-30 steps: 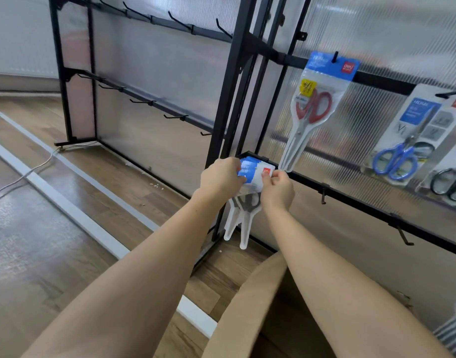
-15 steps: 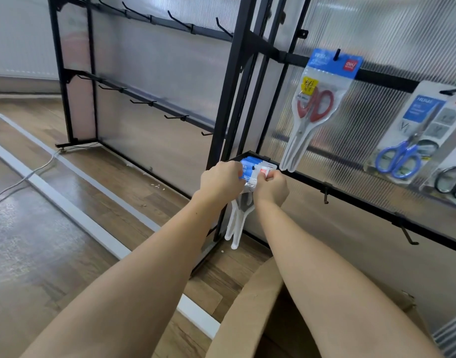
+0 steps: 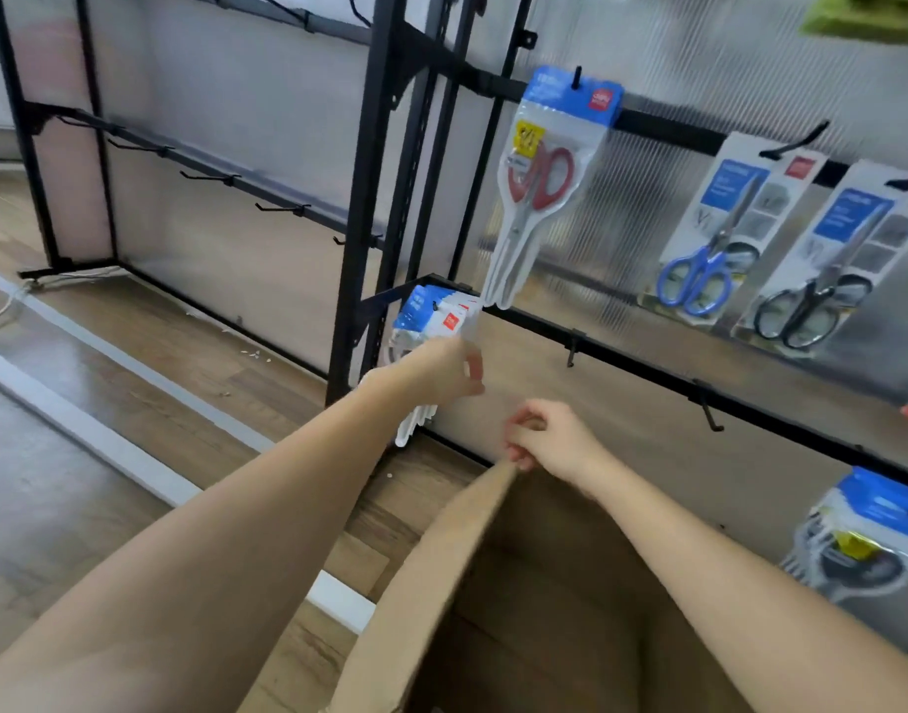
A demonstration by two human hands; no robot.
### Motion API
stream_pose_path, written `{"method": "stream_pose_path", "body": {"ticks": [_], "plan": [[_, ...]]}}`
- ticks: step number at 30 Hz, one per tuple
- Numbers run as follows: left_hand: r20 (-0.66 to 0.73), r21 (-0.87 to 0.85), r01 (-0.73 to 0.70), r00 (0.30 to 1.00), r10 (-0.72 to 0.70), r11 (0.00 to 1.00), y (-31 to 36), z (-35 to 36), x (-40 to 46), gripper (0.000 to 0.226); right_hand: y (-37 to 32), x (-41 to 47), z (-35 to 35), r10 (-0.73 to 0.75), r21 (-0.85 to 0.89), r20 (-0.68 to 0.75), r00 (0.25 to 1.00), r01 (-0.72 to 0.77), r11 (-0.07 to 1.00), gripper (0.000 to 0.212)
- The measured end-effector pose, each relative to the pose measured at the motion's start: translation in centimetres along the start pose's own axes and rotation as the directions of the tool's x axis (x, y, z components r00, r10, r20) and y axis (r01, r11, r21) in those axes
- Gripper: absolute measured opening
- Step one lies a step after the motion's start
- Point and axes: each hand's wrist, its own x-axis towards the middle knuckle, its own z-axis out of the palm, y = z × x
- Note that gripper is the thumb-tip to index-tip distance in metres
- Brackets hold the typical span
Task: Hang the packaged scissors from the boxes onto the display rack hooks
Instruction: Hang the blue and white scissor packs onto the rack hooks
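Observation:
A blue-and-white pack of scissors [image 3: 431, 315] hangs from a hook at the left end of the black rack's lower rail [image 3: 642, 363]. My left hand [image 3: 444, 374] is in front of the pack's lower part, fingers loosely curled, with nothing visibly pinched between them. The pack's white tips show below my wrist. My right hand [image 3: 547, 438] is lower, apart from the pack, fingers curled and holding nothing, just above the top edge of the open cardboard box [image 3: 431, 573].
On the upper rail hang a red-handled scissors pack [image 3: 544, 172], a blue-handled card [image 3: 709, 259] and a black-handled card [image 3: 822, 290]. Another pack [image 3: 873, 542] sits at lower right. Bare hooks [image 3: 705, 409] stick out of the lower rail. A white floor strip [image 3: 102, 434] runs on the left.
Both hands were working the pack's header at the hook; now the pack hangs there. My right hand has dropped back to the box edge, my left has slid lower. The camera moved closer.

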Motion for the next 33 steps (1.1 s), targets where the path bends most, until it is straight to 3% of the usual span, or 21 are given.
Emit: {"method": "stream_pose_path", "body": {"ticks": [3,6,10,13,16,19,23,26,28,30,33], "plan": [[0.191,-0.101,-0.062,0.978,0.08,0.993,3.6,3.0,0.6,0.008,3.4,-3.9,-3.5,0.051,-0.197,0.213,0.976,-0.009,0.98,0.006],[0.372,-0.066,-0.111,0.919,0.128,0.992,6.3,6.9,0.9,0.01,8.0,-6.9,-4.2,0.152,-0.284,0.292,0.944,-0.066,0.957,0.005],[0.596,0.129,-0.214,0.797,0.097,0.968,7.0,12.9,0.3,0.013,11.9,-8.7,-3.6,0.245,-0.414,0.337,0.909,-0.091,0.906,0.012],[0.645,0.296,-0.291,0.763,0.034,0.909,6.9,16.0,-1.1,0.015,13.5,-9.3,-2.3,0.281,-0.47,0.393,0.876,-0.071,0.88,0.016],[0.732,0.339,-0.318,0.681,-0.036,0.886,6.9,18.8,-2.9,0.024,15.3,-10.5,0.3,0.307,-0.538,0.465,0.83,-0.01,0.843,0.024],[0.778,0.401,-0.353,0.618,-0.111,0.846,5.4,21.1,-4.7,0.036,17.8,-11.6,4.2,0.367,-0.554,0.579,0.728,0.021,0.832,0.029],[0.796,0.473,-0.403,0.576,-0.185,0.783,3.6,22.4,-6.0,0.016,21.2,-12.6,9.6,0.476,-0.623,0.647,0.596,0.054,0.78,0.038],[0.8,0.472,-0.408,0.571,-0.185,0.782,3.5,24.1,-7.0,0.008,22.5,-14.2,12.2,0.438,-0.625,0.619,0.652,0.071,0.777,0.024],[0.837,0.464,-0.437,0.501,-0.221,0.77,3.4,25.4,-8.2,0.01,23.4,-15.1,13.7,0.37,-0.612,0.587,0.72,0.095,0.785,0.025],[0.865,0.457,-0.482,0.435,-0.248,0.748,3.1,26.1,-9.0,0.024,23.6,-15.5,14.8,0.396,-0.633,0.563,0.725,0.071,0.771,0.029],[0.871,0.447,-0.482,0.425,-0.245,0.753,3.1,25.8,-8.5,0.035,22.7,-15.7,14.5,0.523,-0.647,0.645,0.557,0.034,0.762,0.038]]}}
